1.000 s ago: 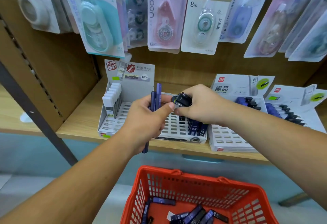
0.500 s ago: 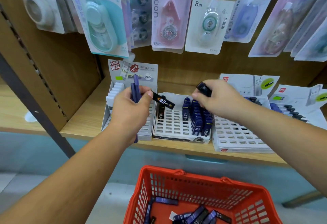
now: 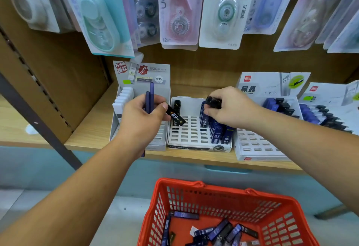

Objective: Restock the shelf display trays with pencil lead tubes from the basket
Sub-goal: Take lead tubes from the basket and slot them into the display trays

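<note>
My left hand (image 3: 144,118) grips a bundle of lead tubes: long dark blue ones (image 3: 150,98) stick up above the fist, and a black one marked 0.3 (image 3: 175,117) juts out to the right over the middle tray. My right hand (image 3: 230,107) pinches a black-capped tube (image 3: 212,102) above the row of blue tubes (image 3: 217,131) standing in the middle white slotted tray (image 3: 186,137). Below, the red basket (image 3: 272,207) holds several loose tubes (image 3: 219,230).
A left tray (image 3: 116,121) holds white tubes (image 3: 124,100). To the right stand a white slotted tray (image 3: 254,148) and further boxes with blue and black tubes (image 3: 279,106). Correction tape packs (image 3: 178,10) hang above. A dark shelf upright (image 3: 38,123) slants at left.
Both hands parted after meeting over the middle tray. My right hand carried one black-capped tube to the right and down to the row of blue tubes; my left hand kept the bundle.
</note>
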